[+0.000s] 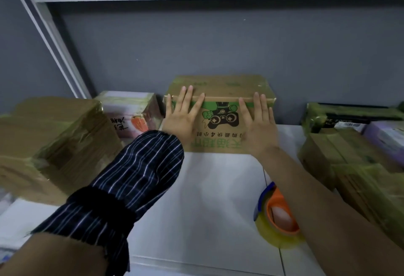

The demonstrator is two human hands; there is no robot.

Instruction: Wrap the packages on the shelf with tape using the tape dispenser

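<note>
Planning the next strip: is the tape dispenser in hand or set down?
Set down: the tape dispenser lies on the shelf; left hand and right hand rest flat on the printed box.

Brown taped package [218, 120] with green gamepad print, upright against back wall, orange tape dispenser [276, 214] lying nearer on shelf [207, 199]

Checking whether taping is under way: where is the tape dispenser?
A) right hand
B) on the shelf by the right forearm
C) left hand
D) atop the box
B: the tape dispenser lies on the shelf beside the right forearm, while the left hand and right hand both rest flat on the printed box.
</note>
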